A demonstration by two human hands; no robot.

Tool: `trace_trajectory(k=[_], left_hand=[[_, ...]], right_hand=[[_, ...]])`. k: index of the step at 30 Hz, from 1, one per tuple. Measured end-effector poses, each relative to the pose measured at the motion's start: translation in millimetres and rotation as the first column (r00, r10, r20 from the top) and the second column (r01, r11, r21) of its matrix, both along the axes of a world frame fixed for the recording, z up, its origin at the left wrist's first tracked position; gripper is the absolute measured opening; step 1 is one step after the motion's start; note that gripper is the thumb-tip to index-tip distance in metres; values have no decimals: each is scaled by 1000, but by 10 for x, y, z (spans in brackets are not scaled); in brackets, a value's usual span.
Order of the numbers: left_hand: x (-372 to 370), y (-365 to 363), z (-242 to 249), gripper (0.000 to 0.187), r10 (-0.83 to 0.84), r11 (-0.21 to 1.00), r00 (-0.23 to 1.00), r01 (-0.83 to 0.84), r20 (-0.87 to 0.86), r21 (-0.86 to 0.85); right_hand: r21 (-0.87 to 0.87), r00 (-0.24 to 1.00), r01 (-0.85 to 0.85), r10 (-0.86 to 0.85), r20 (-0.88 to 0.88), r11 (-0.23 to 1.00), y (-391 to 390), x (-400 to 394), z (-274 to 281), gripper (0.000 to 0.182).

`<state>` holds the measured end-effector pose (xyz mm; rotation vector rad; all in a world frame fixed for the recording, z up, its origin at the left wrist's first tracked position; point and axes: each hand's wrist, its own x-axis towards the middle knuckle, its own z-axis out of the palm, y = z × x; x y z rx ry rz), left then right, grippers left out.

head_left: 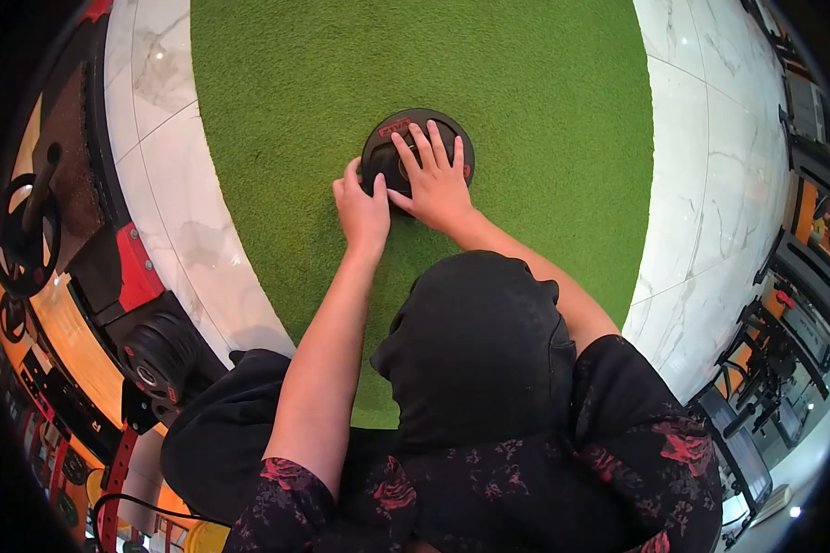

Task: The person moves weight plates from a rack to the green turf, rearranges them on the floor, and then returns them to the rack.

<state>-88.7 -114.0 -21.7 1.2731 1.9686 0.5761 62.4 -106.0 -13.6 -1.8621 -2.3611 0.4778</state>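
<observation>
A round black weight plate [452, 136] with red lettering lies flat on the green turf [544, 111]. My left hand [364, 207] is at the plate's lower left edge, its thumb on the rim and its fingers curled round the side. Across the top of the plate, my right hand [435, 180] rests with its fingers spread, covering part of the centre and the lower right.
White marble-look tiles [171, 166] border the turf on both sides. A stack of black weight plates [161, 355] stands at the lower left, below a red-cornered bench or rack part [138, 267]. Gym machines [770, 369] line the right edge.
</observation>
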Motion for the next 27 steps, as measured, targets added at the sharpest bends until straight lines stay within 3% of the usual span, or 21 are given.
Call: trace_trajectory(k=[3,7,11,13,15,16,17,19,23,25,27], left_hand=[[34,86,86,48,-7,993,1000,5,-21,-115],[161,100,29,48,-46,996,999,46,-8,-74],[644,155,-90,49,-90,995,994,91,58,-27],[971,219,-210,47,-106,989,951,132,290,-68],[1280,302,-354,45,-245,961,875,275,418,-12],[1454,325,-308,48,-138,965,717,253,683,-71],[1555,365,-273,55,-253,926,674,377,694,-28],[1697,490,-55,60,-428,878,745,477,512,40],[1437,719,110,62,-410,893,804,450,430,10],[1080,754,43,62,-450,884,823,466,347,41],[639,836,36,62,-379,921,871,388,313,35]], right_hand=[[21,999,-4,5,-52,1000,-15,131,-23,93],[50,994,23,-18,-108,998,-7,338,-64,99],[16,995,86,-85,-44,996,-81,708,59,106],[-60,991,85,-78,108,995,-154,931,68,111],[53,964,170,-177,199,984,-136,1365,-127,106],[71,945,200,-211,248,977,-106,1605,-163,103],[88,922,234,-249,295,968,-106,1833,-195,100],[87,865,300,-309,396,950,-62,2231,-238,97],[-15,796,510,-465,387,860,72,2499,-165,87],[-7,810,476,-435,393,880,180,2334,-28,83],[1,845,412,-383,373,911,383,2076,30,82]])
